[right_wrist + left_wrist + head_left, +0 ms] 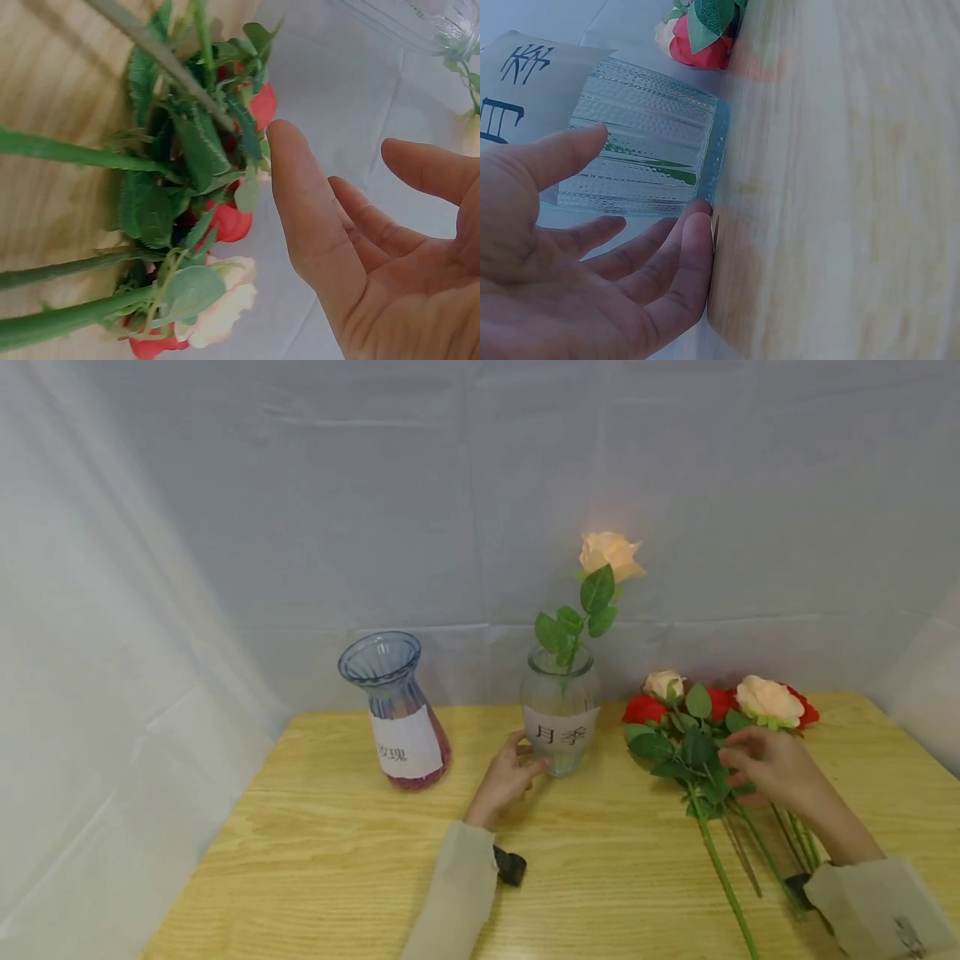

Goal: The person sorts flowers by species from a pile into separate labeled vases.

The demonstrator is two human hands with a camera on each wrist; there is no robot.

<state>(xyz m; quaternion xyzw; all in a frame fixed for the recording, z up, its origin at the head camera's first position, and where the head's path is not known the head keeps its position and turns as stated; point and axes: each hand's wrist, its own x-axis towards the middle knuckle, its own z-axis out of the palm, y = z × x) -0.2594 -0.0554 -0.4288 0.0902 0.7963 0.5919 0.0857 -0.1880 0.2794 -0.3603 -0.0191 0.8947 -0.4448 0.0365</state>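
My left hand (507, 783) is at the lower left side of a clear glass vase (564, 763) with a white paper label. In the left wrist view its thumb and loosely bent fingers lie along the vase's lower part (652, 142), without a visible firm grip. One cream rose (609, 556) with green leaves stands in that vase, leaning right. Over a pile of artificial roses, my right hand (780, 770) hovers with parted fingers and holds nothing. The pile has red roses (643, 709) and cream roses (768, 700); their green stems (82, 154) point toward me.
A blue-to-pink glass vase (382, 693) with a white label (407, 745) stands left of the clear vase. All stand on a wooden table (315, 868), with a pale cloth backdrop (360, 527) behind. Dark wrist straps (510, 866) show at the cuffs.
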